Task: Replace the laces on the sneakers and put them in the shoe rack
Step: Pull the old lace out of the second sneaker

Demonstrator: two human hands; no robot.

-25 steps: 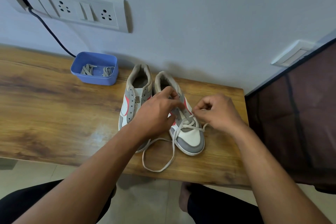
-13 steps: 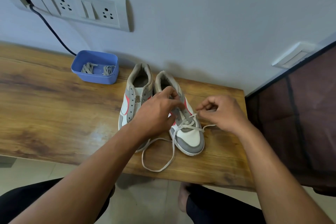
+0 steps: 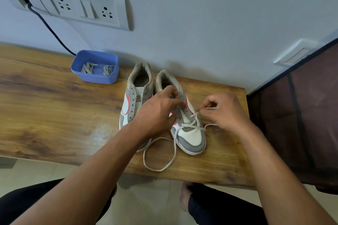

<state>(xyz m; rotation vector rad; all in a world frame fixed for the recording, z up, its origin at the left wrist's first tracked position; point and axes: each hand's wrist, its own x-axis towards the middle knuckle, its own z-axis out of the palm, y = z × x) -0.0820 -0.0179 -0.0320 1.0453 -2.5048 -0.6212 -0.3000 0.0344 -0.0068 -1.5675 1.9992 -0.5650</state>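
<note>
over the right sneaker (image 3: 190, 133), left hand (image 3: 157, 113) gripping its tongue, right hand (image 3: 225, 111) pinching white lace (image 3: 161, 168)

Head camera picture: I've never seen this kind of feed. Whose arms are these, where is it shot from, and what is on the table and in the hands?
There is no machine here. A person wears one wide-angle camera on the head, looking forward and down, so the two bare arms reaching in are their own.

On the wooden table two sneakers stand side by side, heels to the wall. The left sneaker has empty eyelets. The right sneaker has a white lace through its lowest eyelets only, with a loose loop lying on the table.

The left hand steadies the right sneaker. The right hand pinches one end of that lace. A blue tub near the wall holds two bundled grey laces.
</note>
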